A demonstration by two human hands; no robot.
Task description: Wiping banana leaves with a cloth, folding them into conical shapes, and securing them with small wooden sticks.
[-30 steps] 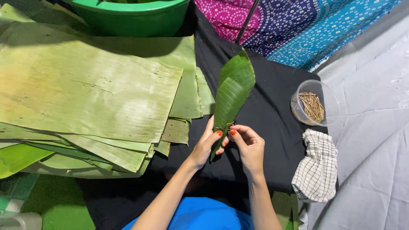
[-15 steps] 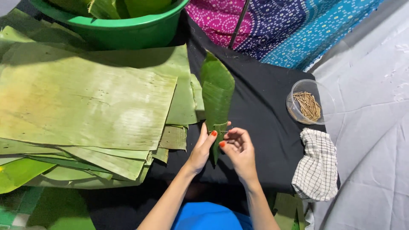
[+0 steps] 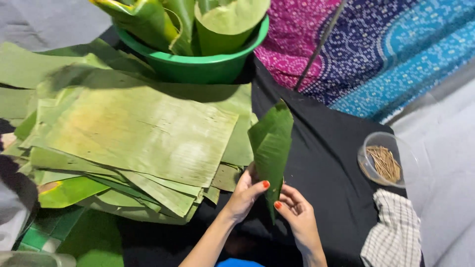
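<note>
A dark green banana-leaf piece (image 3: 271,148), folded lengthwise toward a cone, stands upright over the black cloth (image 3: 326,163). My left hand (image 3: 245,193) grips its lower left edge, the thumb with an orange nail pressed on the front. My right hand (image 3: 297,215) pinches the narrow bottom tip from the right. Left of my hands lies a stack of flat, pale green banana-leaf sheets (image 3: 128,143).
A green plastic basin (image 3: 198,64) with rolled leaves stands at the back. A clear bowl of thin wooden sticks (image 3: 385,160) sits at right, a checked cloth (image 3: 393,232) in front of it. Patterned pink and blue fabric (image 3: 376,54) lies behind.
The view has tilted up, bringing the green basin into sight. The leaf has been folded narrower and turned more upright between both hands.
</note>
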